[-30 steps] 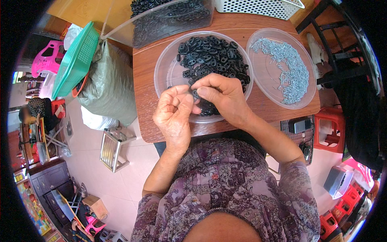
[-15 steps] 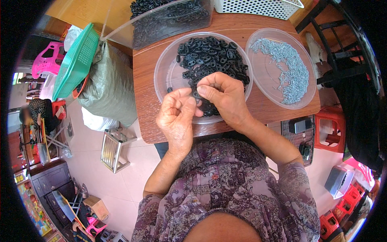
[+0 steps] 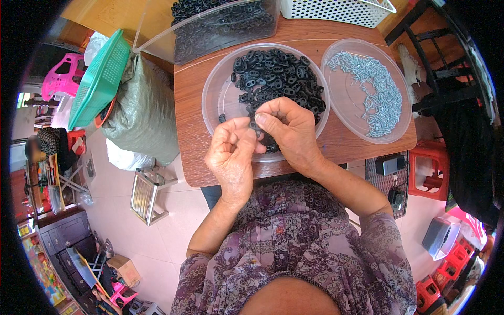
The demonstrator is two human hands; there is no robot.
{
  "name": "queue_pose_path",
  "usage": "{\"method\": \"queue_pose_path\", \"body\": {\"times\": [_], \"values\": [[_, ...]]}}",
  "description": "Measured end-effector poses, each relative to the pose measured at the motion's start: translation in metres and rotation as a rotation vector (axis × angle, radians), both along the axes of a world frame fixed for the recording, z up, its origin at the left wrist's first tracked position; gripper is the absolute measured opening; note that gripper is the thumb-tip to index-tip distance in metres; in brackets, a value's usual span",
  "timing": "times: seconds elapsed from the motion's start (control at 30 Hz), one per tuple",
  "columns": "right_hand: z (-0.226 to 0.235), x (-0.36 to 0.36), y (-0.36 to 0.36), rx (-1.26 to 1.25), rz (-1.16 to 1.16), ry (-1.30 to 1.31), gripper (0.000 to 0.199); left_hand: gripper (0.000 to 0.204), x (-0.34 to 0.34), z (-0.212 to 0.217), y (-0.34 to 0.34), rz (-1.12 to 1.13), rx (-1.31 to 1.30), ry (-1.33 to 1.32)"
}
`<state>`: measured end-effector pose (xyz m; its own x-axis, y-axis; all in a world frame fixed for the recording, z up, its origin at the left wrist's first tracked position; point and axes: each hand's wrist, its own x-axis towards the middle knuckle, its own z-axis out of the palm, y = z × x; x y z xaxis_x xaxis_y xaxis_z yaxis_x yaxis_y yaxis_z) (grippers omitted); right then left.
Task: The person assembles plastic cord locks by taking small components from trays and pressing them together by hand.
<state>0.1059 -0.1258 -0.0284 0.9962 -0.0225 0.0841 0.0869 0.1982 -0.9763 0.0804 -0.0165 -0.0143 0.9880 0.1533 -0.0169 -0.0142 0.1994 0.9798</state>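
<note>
My left hand [image 3: 231, 157] and my right hand [image 3: 293, 131] meet over the near side of a clear round tub [image 3: 210, 86]. Between their fingertips is a small black oval plastic piece with holes [image 3: 254, 126], pinched by the left thumb and fingers. My right thumb and forefinger are pressed together against its right side; whatever they hold is hidden. A heap of similar black pieces [image 3: 275, 71] fills much of the tub, and a few lie apart at its left. To the right, a round clear lid [image 3: 362, 128] carries a pile of small silvery screws [image 3: 386, 105].
A clear bin [image 3: 226, 44] of more black pieces and a white perforated basket [image 3: 336, 13] stand at the back of the wooden table [image 3: 191, 157]. Left are a green basket [image 3: 97, 84], a stuffed sack [image 3: 139, 110] and a metal-framed stool [image 3: 147, 197]. A red stool [image 3: 428, 170] stands right.
Both hands stay almost in place, fingertips together at the black piece. The fingers have shifted only slightly, and the whole view has moved a little.
</note>
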Motion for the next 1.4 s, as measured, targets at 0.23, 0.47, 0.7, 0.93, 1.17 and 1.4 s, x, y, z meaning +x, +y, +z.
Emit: {"method": "queue_pose_path", "body": {"times": [0.23, 0.47, 0.7, 0.93, 1.17, 1.4], "values": [[0.003, -0.001, -0.001, -0.055, 0.03, -0.009, 0.002, 0.018, 0.001, -0.003, 0.001, 0.017, -0.031, -0.021], [0.003, -0.001, -0.005, -0.243, 0.012, -0.139, 0.006, 0.021, 0.001, -0.003, 0.002, -0.028, -0.121, 0.011], [0.01, -0.013, -0.005, -0.277, 0.039, -0.152, 0.017, 0.019, 0.002, -0.003, -0.002, 0.079, -0.137, -0.053], [0.003, -0.015, -0.005, -0.455, -0.089, -0.391, 0.029, 0.021, 0.0, 0.003, -0.006, 0.028, -0.151, -0.007], [0.003, -0.02, 0.0, -0.393, -0.1, -0.405, 0.03, 0.023, -0.009, 0.005, -0.008, 0.1, -0.155, -0.008], [-0.005, -0.022, 0.0, -0.409, -0.156, -0.469, 0.032, 0.024, -0.012, 0.0, -0.007, 0.09, -0.099, -0.018]]}}
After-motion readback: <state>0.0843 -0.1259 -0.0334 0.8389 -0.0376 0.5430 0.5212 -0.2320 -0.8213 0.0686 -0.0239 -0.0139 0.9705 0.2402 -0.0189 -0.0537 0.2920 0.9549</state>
